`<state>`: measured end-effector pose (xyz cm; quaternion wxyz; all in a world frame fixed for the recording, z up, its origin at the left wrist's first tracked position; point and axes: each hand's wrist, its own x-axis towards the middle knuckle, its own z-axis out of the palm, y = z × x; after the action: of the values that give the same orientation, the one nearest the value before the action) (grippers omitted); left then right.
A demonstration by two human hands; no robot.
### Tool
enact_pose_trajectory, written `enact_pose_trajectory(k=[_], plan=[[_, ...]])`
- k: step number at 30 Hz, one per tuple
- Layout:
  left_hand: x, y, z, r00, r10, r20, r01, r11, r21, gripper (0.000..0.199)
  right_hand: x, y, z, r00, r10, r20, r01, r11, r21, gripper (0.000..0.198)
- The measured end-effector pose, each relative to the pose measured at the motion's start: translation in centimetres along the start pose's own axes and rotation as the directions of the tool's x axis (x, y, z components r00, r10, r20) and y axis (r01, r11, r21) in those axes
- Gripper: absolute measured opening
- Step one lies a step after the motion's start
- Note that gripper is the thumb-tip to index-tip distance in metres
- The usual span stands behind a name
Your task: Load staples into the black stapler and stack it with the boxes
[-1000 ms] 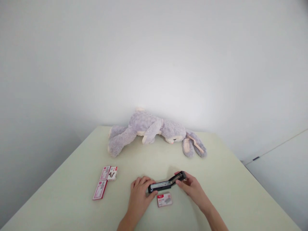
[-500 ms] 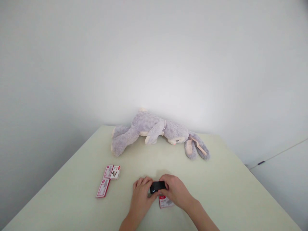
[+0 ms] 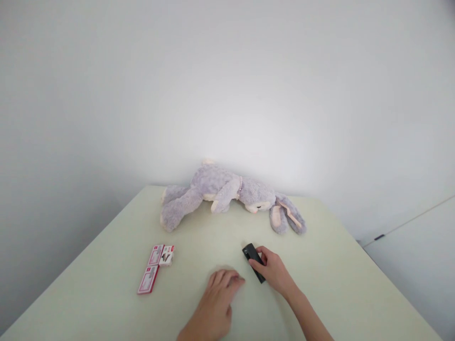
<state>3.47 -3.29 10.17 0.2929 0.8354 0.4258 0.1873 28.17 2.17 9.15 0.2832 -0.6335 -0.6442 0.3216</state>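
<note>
My right hand [image 3: 273,271] grips a black stapler [image 3: 255,265], a straight-edged oblong tilted on the table, with thumb and fingers across its sides. To the left of it, apart from the stapler, is my left hand [image 3: 219,296], slightly blurred. Its fingers curl down and press close to the thumb near the tabletop; whatever lies beneath the palm is hidden. The red-and-white box seen earlier between the hands is out of sight.
Two pink-and-white boxes [image 3: 147,279] and a small white box [image 3: 167,255] with a stapler picture lie at the left. A grey plush rabbit [image 3: 213,183] lies along the back of the pale table [image 3: 341,284], against the wall.
The black stapler has moved away and to the right in my right hand, turning to a slant. My left hand has let go of it and come nearer. The box beneath is no longer visible.
</note>
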Motion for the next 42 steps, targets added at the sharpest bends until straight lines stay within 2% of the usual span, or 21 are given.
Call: enact_pose_trajectory(k=[2,5,10,13,15,16,17,18,20,21,22,23,24,26,27,29,31,34,36,39,42], plan=[[-0.5,-1.9,-0.8,0.994,-0.096,-0.051,0.097,0.995,0.016,0.092,-1.2,0.6,0.5,1.000,0.030,-0.009,-0.029,0.996,0.083,0.040],[-0.7,-3.8,-1.1,0.988,-0.139,-0.071,0.138,0.990,-0.015,0.095,-3.3,0.4,2.7,0.998,0.068,0.006,-0.068,0.972,0.225,0.053],[0.2,-3.0,0.8,0.986,-0.141,-0.093,0.138,0.990,-0.033,0.097,-4.9,-1.1,7.2,0.992,0.119,0.038,-0.124,0.903,0.412,0.069],[-0.2,-2.9,1.4,0.984,-0.134,-0.116,0.129,0.990,-0.048,0.096,-5.0,-1.4,8.1,0.991,0.136,0.003,-0.122,0.879,0.461,0.069],[-1.5,-3.9,1.0,0.959,-0.165,-0.230,0.165,0.986,-0.022,0.080,-5.1,-1.4,8.2,0.990,0.142,-0.019,-0.116,0.870,0.480,0.066],[-2.4,-4.8,0.4,0.918,-0.209,-0.337,0.225,0.974,0.008,0.065,-5.1,-1.4,8.1,0.989,0.145,-0.027,-0.114,0.866,0.487,0.064],[-3.5,-5.8,-0.3,0.848,-0.261,-0.461,0.310,0.950,0.033,0.051,-5.2,-1.5,8.1,0.988,0.148,-0.031,-0.114,0.863,0.492,0.063],[-4.6,-7.0,-1.2,0.731,-0.324,-0.601,0.438,0.898,0.049,0.041,-5.3,-1.5,8.0,0.988,0.151,-0.032,-0.115,0.860,0.498,0.062],[-7.2,-9.5,-3.2,0.499,-0.420,-0.758,0.648,0.762,0.004,0.050,-5.3,-1.5,7.9,0.988,0.154,-0.029,-0.118,0.855,0.506,0.061],[-8.4,-10.6,-4.1,0.376,-0.468,-0.800,0.764,0.645,-0.018,0.057,-5.3,-1.5,7.9,0.988,0.154,-0.024,-0.120,0.853,0.509,0.061],[-9.4,-11.6,-4.9,0.351,-0.501,-0.791,0.813,0.583,-0.008,0.062,-5.3,-1.5,7.9,0.988,0.154,-0.021,-0.122,0.851,0.511,0.062],[-10.4,-12.5,-5.6,0.378,-0.527,-0.761,0.828,0.561,0.023,0.063,-5.3,-1.5,7.9,0.988,0.154,-0.016,-0.124,0.849,0.513,0.062],[-11.1,-13.0,-6.0,0.439,-0.543,-0.716,0.821,0.566,0.074,0.062,-5.3,-1.5,7.9,0.988,0.154,-0.013,-0.125,0.848,0.514,0.063],[-11.9,-13.5,-6.0,0.609,-0.532,-0.588,0.738,0.651,0.176,0.057,-5.2,-1.4,7.9,0.988,0.154,-0.011,-0.126,0.847,0.516,0.064],[-12.0,-13.4,-5.8,0.675,-0.518,-0.525,0.692,0.692,0.207,0.055,-5.1,-1.4,7.9,0.988,0.153,-0.011,-0.125,0.847,0.517,0.064],[-11.9,-12.6,-4.9,0.778,-0.489,-0.395,0.596,0.773,0.217,0.059,-5.1,-1.3,8.0,0.989,0.150,-0.012,-0.123,0.847,0.517,0.063],[-11.3,-11.4,-4.1,0.848,-0.451,-0.279,0.504,0.848,0.163,0.066,-5.1,-1.2,8.1,0.989,0.148,-0.012,-0.120,0.847,0.518,0.061],[-9.3,-9.0,-3.3,0.907,-0.381,-0.179,0.396,0.916,0.059,0.060,-5.1,-1.1,8.1,0.990,0.143,-0.017,-0.114,0.847,0.519,0.061],[-7.3,-7.2,-3.1,0.923,-0.340,-0.180,0.349,0.937,0.021,0.053,-5.1,-1.1,8.1,0.990,0.139,-0.017,-0.110,0.848,0.519,0.061],[-3.6,-4.3,-2.9,0.955,-0.228,-0.190,0.234,0.972,0.009,0.053,-5.1,-1.1,8.0,0.991,0.131,-0.012,-0.106,0.849,0.518,0.061],[-0.3,-2.3,-2.3,0.981,-0.125,-0.146,0.126,0.992,0.000,0.052,-5.0,-1.2,7.9,0.992,0.126,-0.002,-0.107,0.848,0.519,0.063]])
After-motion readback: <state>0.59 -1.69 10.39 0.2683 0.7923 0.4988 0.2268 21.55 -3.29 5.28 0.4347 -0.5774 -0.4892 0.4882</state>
